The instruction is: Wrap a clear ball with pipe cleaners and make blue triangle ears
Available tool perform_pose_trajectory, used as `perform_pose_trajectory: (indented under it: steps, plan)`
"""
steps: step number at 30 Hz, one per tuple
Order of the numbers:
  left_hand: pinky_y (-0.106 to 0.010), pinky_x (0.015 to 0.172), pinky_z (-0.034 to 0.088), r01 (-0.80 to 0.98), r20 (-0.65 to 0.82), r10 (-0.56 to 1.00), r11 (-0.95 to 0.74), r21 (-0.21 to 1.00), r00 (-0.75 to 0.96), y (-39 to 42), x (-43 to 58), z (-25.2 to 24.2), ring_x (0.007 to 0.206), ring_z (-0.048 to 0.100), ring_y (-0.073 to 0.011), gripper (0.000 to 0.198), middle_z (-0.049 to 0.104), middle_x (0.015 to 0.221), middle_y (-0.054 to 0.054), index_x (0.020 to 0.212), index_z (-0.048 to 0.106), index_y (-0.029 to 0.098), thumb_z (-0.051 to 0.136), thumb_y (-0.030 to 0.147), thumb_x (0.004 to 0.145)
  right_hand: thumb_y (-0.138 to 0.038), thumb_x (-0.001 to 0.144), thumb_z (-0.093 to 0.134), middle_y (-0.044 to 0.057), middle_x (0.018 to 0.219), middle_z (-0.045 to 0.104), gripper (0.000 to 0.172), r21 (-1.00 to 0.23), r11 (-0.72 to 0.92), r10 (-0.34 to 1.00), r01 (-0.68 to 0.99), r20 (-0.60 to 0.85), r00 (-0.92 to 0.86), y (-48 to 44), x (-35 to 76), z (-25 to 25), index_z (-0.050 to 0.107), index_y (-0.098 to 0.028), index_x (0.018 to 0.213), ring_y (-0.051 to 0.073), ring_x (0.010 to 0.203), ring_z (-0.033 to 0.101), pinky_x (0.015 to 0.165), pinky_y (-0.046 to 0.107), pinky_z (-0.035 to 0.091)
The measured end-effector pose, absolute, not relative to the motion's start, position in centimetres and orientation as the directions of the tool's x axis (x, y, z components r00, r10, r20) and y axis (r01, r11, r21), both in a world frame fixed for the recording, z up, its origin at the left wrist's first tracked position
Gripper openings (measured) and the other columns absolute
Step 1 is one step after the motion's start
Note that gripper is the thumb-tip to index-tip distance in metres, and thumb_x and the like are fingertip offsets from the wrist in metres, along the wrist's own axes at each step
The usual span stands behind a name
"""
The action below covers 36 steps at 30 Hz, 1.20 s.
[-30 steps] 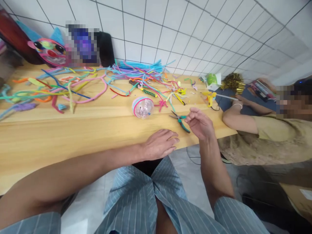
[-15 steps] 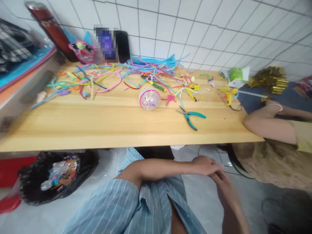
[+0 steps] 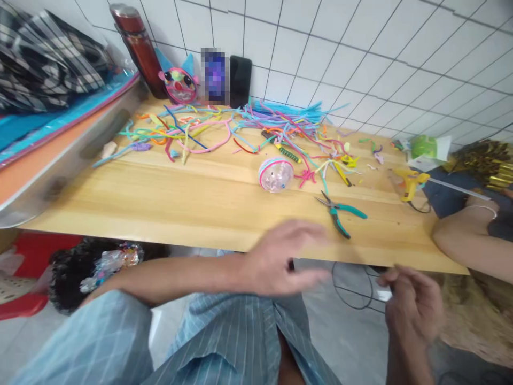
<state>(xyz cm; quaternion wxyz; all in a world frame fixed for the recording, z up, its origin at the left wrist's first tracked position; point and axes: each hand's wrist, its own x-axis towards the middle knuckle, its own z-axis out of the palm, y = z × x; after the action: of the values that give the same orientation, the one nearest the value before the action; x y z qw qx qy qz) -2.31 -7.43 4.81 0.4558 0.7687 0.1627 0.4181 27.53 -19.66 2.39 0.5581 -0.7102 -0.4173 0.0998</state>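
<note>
My left hand [image 3: 282, 259] is stretched over the table's front edge, its thumb and fingers apart and blurred, with nothing in it. Past the edge, at the lower right, my right hand [image 3: 417, 302] is closed with its fingers curled; what they hold, if anything, is hidden. Nearest the hands on the table lie needle-nose pliers [image 3: 340, 211] with teal handles, jaws slightly apart. Behind them sits a clear plastic ball [image 3: 276, 175] with a pink and blue band. A pink pipe-cleaner piece [image 3: 306, 177] lies beside the ball.
Pipe cleaners [image 3: 292, 115] in many colours spread along the back, with a green-and-black cutter [image 3: 288, 153] among them. A yellow glue gun [image 3: 412, 183] stands at right, near another person's arm [image 3: 460, 230]. A red flask [image 3: 138, 51], decorated face [image 3: 180, 85] and black phone [image 3: 240, 80] line the wall.
My hands were together below the table edge; now they are apart. The left has moved left and up over the edge, the right further right. The camera view has turned left.
</note>
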Motion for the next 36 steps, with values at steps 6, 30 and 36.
perform_pose_trajectory:
  steps: [6,30,36]
  plan:
    - [-0.070,0.137,0.032,0.440,0.464,0.816,-0.577,0.688,0.344,4.0,-7.9,-0.2,0.165,0.037,-0.0449,0.120,0.041,0.170,-0.027,0.165,0.036,0.017,0.095,0.069,0.074,-0.053,0.097,0.072,0.003,0.088,0.074,0.024,-0.724,0.219,0.856,0.654,0.465,0.228,-4.5,22.0,5.4,0.076,-0.037,0.115,0.030,0.083,0.073,0.086,0.052,0.061]
    - [-0.062,0.130,0.047,0.269,0.588,0.723,-0.685,0.677,0.362,8.5,-6.6,-4.1,0.157,0.052,-0.0406,0.106,0.049,0.168,-0.024,0.170,0.026,0.022,0.088,0.048,0.088,-0.073,0.088,0.082,0.017,0.169,0.052,0.095,-0.837,0.388,0.921,0.385,0.338,-0.194,5.9,16.8,-2.4,0.046,-0.030,0.166,0.039,0.156,0.053,0.123,0.062,0.055]
    - [-0.064,0.130,0.045,0.299,0.656,0.664,-0.748,0.592,0.359,9.1,-6.7,-4.9,0.157,0.051,-0.0410,0.107,0.049,0.167,-0.024,0.172,0.025,0.021,0.085,0.051,0.090,-0.068,0.087,0.086,0.019,0.168,0.049,0.104,-0.769,0.446,0.895,0.458,0.390,-0.216,6.0,16.5,-2.7,0.038,-0.029,0.171,0.039,0.155,0.054,0.121,0.063,0.058]
